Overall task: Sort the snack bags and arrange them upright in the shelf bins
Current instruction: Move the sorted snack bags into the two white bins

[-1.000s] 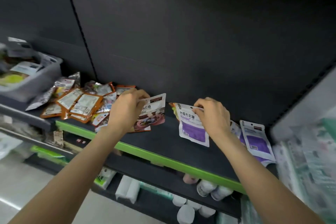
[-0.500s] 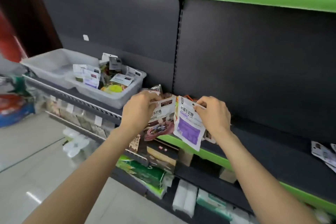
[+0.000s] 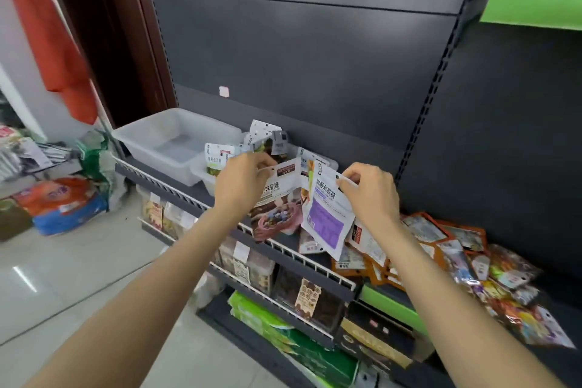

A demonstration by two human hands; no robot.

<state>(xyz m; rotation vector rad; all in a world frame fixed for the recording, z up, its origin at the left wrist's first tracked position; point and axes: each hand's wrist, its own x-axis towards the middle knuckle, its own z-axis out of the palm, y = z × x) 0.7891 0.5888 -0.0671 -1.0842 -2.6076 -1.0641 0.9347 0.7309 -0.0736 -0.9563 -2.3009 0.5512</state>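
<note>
Pinching grips on both sides, head view only; left hand (image 3: 242, 181) holds the top edge of the brown-and-pink snack bag (image 3: 277, 201) between thumb and curled fingers; right hand (image 3: 371, 195) pinches the top corner of the purple-and-white snack bag (image 3: 326, 214) the same way; both bags hang down from the grips, long axis roughly vertical, the purple one tilted with its bottom swinging toward the right.

Bags held side by side, edges near or touching, in the air in front of the shelf; just behind and slightly left of them sits the partly filled bin (image 3: 201, 170) with a few bags (image 3: 217, 156) standing in it; left of that, the clear bin (image 3: 163, 142), holding no bags that I can see.

Key relation: bins lie behind and to the left of both grips, so the left hand is the nearer one; its bag already hangs upright, so it likely needs only a forward-and-down move; which bin takes which bag is a guess, labels too small to match.

Loose pile of unsorted bags (image 3: 456, 258) lies flat on the shelf (image 3: 390, 302) to the right, below the right forearm; much sorting left, by the look of it.
</note>
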